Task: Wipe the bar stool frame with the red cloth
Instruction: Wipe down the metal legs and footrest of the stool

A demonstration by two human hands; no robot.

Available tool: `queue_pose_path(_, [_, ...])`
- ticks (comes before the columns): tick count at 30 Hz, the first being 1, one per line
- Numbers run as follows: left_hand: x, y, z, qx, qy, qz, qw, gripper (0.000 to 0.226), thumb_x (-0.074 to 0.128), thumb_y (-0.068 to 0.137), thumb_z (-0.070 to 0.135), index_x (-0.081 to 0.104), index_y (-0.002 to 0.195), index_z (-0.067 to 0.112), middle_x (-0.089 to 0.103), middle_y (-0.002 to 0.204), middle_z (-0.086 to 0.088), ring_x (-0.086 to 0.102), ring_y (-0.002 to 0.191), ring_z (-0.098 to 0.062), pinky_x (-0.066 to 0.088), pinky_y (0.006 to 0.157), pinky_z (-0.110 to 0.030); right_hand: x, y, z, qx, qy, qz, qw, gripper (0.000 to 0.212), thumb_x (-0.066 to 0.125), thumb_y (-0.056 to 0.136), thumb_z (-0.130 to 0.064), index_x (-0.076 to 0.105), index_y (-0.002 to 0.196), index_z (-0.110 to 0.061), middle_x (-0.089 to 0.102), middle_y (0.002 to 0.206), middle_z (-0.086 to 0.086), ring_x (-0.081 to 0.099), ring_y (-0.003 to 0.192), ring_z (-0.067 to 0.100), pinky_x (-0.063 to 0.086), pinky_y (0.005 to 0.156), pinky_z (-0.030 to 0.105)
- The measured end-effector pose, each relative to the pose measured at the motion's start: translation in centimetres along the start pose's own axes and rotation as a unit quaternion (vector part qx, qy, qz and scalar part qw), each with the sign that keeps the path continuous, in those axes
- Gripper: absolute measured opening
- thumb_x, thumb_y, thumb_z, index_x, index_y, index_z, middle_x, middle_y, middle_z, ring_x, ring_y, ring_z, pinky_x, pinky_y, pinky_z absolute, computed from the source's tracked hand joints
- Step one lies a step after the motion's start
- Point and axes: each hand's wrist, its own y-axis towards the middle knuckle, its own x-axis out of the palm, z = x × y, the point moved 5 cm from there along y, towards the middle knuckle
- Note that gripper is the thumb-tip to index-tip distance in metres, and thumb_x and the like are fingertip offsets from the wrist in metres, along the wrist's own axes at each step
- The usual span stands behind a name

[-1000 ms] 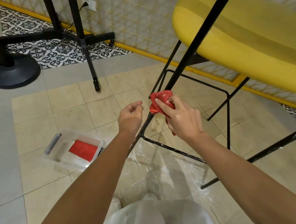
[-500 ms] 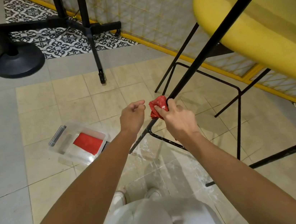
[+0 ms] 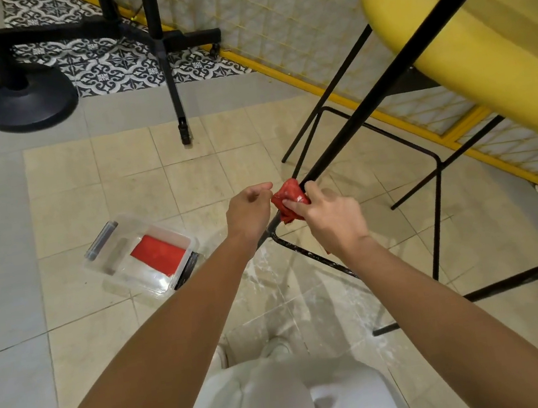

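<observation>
Pale floor tiles [image 3: 189,180], streaked white near the stool, carry everything. The red cloth [image 3: 289,197] is bunched round one slanting leg of the bar stool frame [image 3: 382,86], low down, just above where the footrest bar [image 3: 314,256] joins it. The right hand [image 3: 331,216] grips the wad against the leg with curled fingers. The left hand [image 3: 249,211] hovers just beside the cloth, loosely curled, with nothing seen in it.

Nothing steadies the stool, so a hard sideways rub could make it slide or rock on the smooth tiles. The leg is thin and the wad small, so the cloth could slip off, and it may snag at the footrest joint, which blocks a straight stroke to the floor.

The yellow seat [image 3: 478,39] hangs over the right side, limiting reach upward. A clear plastic box [image 3: 122,271] holding a spare red cloth [image 3: 159,255] sits on the floor near the left forearm. The person's shoes [image 3: 276,346] stand close to the stool. Farther off are a tripod leg [image 3: 176,106], a round black base [image 3: 24,99] and a yellow wire panel [image 3: 270,15] along the wall.
</observation>
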Motion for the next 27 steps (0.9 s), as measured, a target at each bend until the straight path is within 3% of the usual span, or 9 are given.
queue_pose_path(4, [0.3, 0.1, 0.1, 0.003, -0.006, -0.001, 1.000, 0.027, 0.048, 0.093, 0.021, 0.067, 0.113, 0.020, 0.064, 0.121, 0.003, 0.056, 0.115, -0.020, 0.041, 0.106, -0.040, -1.3, -0.6, 1.2, 0.005, 0.040, 0.064, 0.997, 0.054, 0.086, 0.058, -0.011, 0.070, 0.106, -0.028, 0.058, 0.079, 0.005, 0.056, 0.051, 0.019, 0.038, 0.034, 0.021])
queue_pose_path(7, [0.5, 0.3, 0.3, -0.001, -0.018, 0.000, 1.000, 0.028, 0.048, 0.091, 0.020, 0.067, 0.111, 0.021, 0.064, 0.121, 0.003, 0.056, 0.115, -0.019, 0.041, 0.106, -0.038, -2.5, -0.9, 2.3, 0.018, 0.051, 0.121, 0.991, 0.044, 0.082, 0.067, -0.013, 0.070, 0.107, -0.029, 0.061, 0.079, 0.004, 0.058, 0.054, 0.017, 0.036, 0.038, 0.019])
queue_pose_path(12, [0.8, 0.1, -0.3, -0.001, -0.016, 0.001, 1.000, 0.026, 0.052, 0.092, 0.026, 0.068, 0.111, 0.019, 0.066, 0.116, 0.003, 0.058, 0.112, -0.017, 0.044, 0.103, -0.038, -1.1, -0.1, 1.2, 0.001, 0.035, 0.068, 0.997, 0.053, 0.086, 0.059, -0.009, 0.071, 0.105, -0.030, 0.056, 0.078, 0.006, 0.054, 0.051, 0.019, 0.030, 0.036, 0.019])
queue_pose_path(15, [0.7, 0.2, -0.6, -0.003, -0.012, 0.008, 1.000, 0.024, 0.051, 0.093, 0.022, 0.068, 0.111, 0.019, 0.065, 0.118, 0.003, 0.056, 0.114, -0.019, 0.042, 0.105, -0.038, -0.2, 0.0, 0.3, 0.002, 0.044, 0.043, 0.998, 0.046, 0.083, 0.060, -0.006, 0.073, 0.099, -0.028, 0.054, 0.076, 0.005, 0.052, 0.048, 0.019, 0.027, 0.035, 0.019])
queue_pose_path(19, [0.8, 0.3, -0.4, 0.007, 0.000, 0.003, 1.000, 0.025, 0.049, 0.094, 0.020, 0.067, 0.112, 0.020, 0.064, 0.119, 0.002, 0.055, 0.114, -0.018, 0.041, 0.106, -0.038, -0.7, -1.0, 1.3, 0.022, 0.072, 0.094, 0.993, 0.050, 0.083, 0.061, -0.007, 0.071, 0.104, -0.030, 0.055, 0.073, 0.002, 0.054, 0.052, 0.017, 0.031, 0.036, 0.019])
queue_pose_path(23, [0.6, 0.5, -0.2, 0.010, -0.006, 0.004, 1.000, 0.025, 0.049, 0.092, 0.019, 0.068, 0.108, 0.021, 0.064, 0.113, 0.006, 0.056, 0.113, -0.016, 0.041, 0.106, -0.037, -1.9, -1.6, 3.1, 0.059, 0.091, 0.148, 0.983, 0.040, 0.079, 0.073, -0.019, 0.069, 0.108, -0.035, 0.056, 0.075, 0.002, 0.055, 0.055, 0.015, 0.039, 0.037, 0.020])
queue_pose_path(27, [0.8, 0.2, -0.1, 0.012, 0.003, -0.001, 1.000, 0.026, 0.050, 0.091, 0.019, 0.068, 0.110, 0.021, 0.062, 0.107, 0.010, 0.055, 0.113, -0.015, 0.041, 0.106, -0.038, -0.7, -0.8, 2.3, 0.062, 0.119, 0.079, 0.988, 0.046, 0.081, 0.069, -0.014, 0.069, 0.107, -0.037, 0.055, 0.077, 0.004, 0.056, 0.057, 0.019, 0.040, 0.037, 0.023])
